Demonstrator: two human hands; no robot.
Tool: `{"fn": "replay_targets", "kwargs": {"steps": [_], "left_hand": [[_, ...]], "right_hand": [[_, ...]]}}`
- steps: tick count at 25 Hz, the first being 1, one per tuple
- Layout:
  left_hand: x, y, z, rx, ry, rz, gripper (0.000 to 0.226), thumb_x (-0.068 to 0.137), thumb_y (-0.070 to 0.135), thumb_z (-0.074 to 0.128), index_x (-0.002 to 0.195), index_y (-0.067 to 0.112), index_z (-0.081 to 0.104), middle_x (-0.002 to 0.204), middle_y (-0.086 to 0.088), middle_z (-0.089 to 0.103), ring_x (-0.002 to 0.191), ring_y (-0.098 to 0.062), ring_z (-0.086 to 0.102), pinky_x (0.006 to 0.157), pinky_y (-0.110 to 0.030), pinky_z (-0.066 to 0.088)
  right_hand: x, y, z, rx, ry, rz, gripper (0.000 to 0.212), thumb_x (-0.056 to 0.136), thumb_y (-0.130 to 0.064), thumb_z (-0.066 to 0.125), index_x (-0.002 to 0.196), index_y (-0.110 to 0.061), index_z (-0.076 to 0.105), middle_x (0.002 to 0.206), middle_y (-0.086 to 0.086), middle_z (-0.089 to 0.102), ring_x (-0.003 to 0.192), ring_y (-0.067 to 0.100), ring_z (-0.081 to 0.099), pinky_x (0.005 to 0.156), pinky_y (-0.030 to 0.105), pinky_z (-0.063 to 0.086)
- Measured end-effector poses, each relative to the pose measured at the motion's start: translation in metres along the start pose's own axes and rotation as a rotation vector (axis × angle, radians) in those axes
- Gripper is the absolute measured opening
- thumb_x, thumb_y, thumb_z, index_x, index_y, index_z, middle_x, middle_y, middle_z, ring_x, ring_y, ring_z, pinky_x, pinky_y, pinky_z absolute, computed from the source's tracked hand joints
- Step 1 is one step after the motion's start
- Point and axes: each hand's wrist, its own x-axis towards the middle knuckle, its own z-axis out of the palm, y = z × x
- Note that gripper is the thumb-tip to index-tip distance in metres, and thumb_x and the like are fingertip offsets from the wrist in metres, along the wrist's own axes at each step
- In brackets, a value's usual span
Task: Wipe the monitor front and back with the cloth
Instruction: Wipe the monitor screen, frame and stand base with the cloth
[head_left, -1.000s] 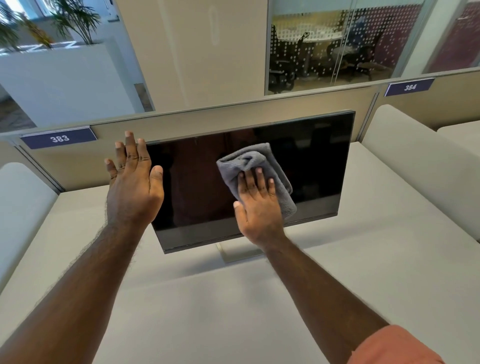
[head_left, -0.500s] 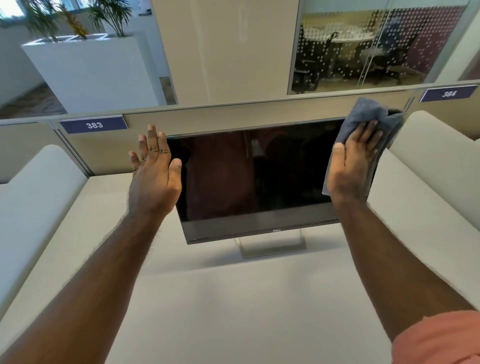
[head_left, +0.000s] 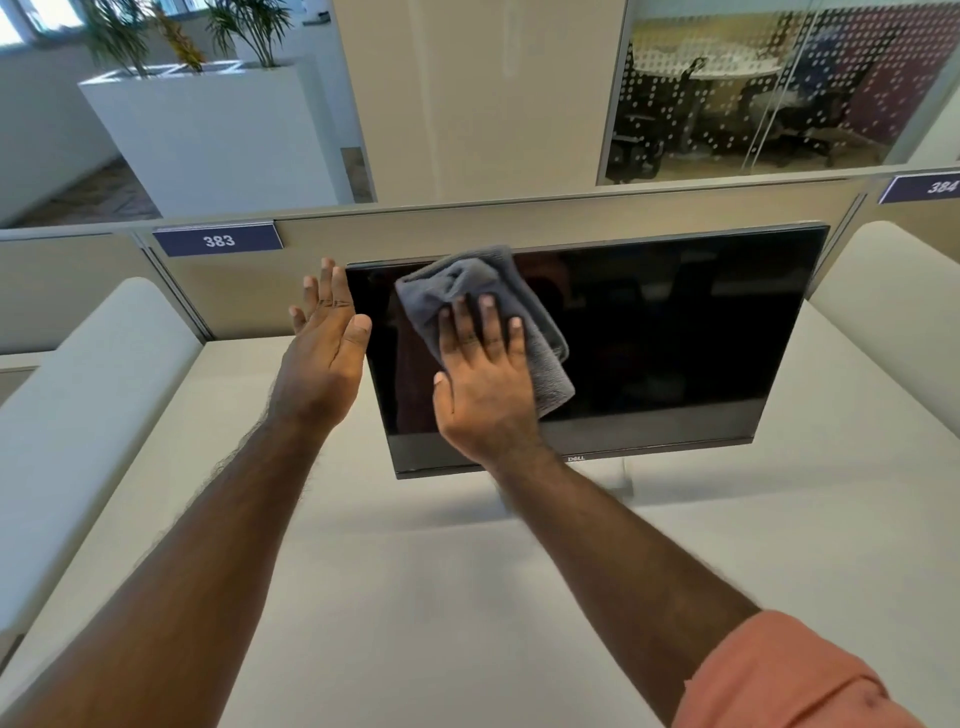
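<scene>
A black monitor (head_left: 675, 338) stands on a white desk (head_left: 415, 597), its dark screen facing me. A folded grey cloth (head_left: 467, 286) lies flat against the upper left part of the screen. My right hand (head_left: 483, 379) presses it there with spread fingers. My left hand (head_left: 322, 348) is flat and open against the monitor's left edge, fingers pointing up, holding nothing. The monitor's back is hidden, and its stand is mostly hidden behind my right forearm.
A beige partition (head_left: 571, 223) with number plates 383 (head_left: 218, 240) and 384 (head_left: 930, 187) runs right behind the monitor. Padded white side dividers (head_left: 93, 405) flank the desk left and right. A white planter (head_left: 208, 130) and a glass-walled room lie beyond.
My right hand swept the cloth from the screen's middle up to the top right corner, then back across to the upper left. My left hand stayed at the monitor's left edge.
</scene>
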Motion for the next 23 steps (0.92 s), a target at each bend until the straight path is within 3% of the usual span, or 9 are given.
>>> {"fn": "replay_targets", "kwargs": {"steps": [5,10,14,18,23], "left_hand": [[0.0,-0.002,0.003,-0.211,-0.017,-0.047,0.06,0.099,0.044,0.018,0.155,0.026,0.006,0.163,0.008,0.003,0.145,0.0,-0.005,0.119,-0.028,-0.004],[0.0,-0.003,0.009,-0.137,0.005,-0.022,0.061,0.099,0.045,0.015,0.155,0.026,0.001,0.164,0.007,-0.003,0.147,-0.004,-0.009,0.117,-0.024,-0.008],[-0.001,-0.001,0.013,-0.02,0.046,0.014,0.059,0.101,0.042,0.014,0.155,0.027,-0.006,0.163,0.008,-0.011,0.148,-0.009,-0.014,0.119,-0.031,-0.009],[0.001,0.009,0.016,0.108,0.074,0.068,0.059,0.101,0.035,0.017,0.154,0.023,-0.006,0.162,0.004,-0.018,0.148,-0.015,-0.018,0.119,-0.037,-0.01],[0.002,0.028,0.025,0.299,0.057,0.074,0.063,0.099,0.039,0.017,0.155,0.017,-0.003,0.159,0.005,-0.022,0.148,-0.019,-0.017,0.119,-0.041,-0.011]], "right_hand": [[-0.031,-0.026,0.038,0.031,-0.072,-0.133,0.072,0.089,-0.033,0.046,0.155,-0.016,0.021,0.164,0.002,0.015,0.152,0.022,0.001,0.122,0.051,0.004],[-0.097,-0.023,0.071,0.053,-0.235,-0.138,0.07,0.09,-0.03,0.044,0.155,-0.017,0.022,0.164,-0.002,0.014,0.152,0.017,0.003,0.122,0.049,0.007],[-0.157,0.006,0.076,0.016,-0.348,0.019,0.068,0.085,-0.028,0.051,0.151,-0.016,0.034,0.159,0.0,0.03,0.151,0.02,0.014,0.12,0.053,0.011],[-0.182,0.057,0.061,-0.058,-0.32,0.224,0.062,0.086,-0.03,0.049,0.145,-0.009,0.045,0.151,0.011,0.042,0.144,0.032,0.031,0.115,0.059,0.021],[-0.17,0.116,0.029,-0.096,-0.267,0.599,0.065,0.096,-0.034,0.027,0.15,0.002,0.029,0.156,0.025,0.027,0.145,0.041,0.024,0.116,0.058,0.021]]}}
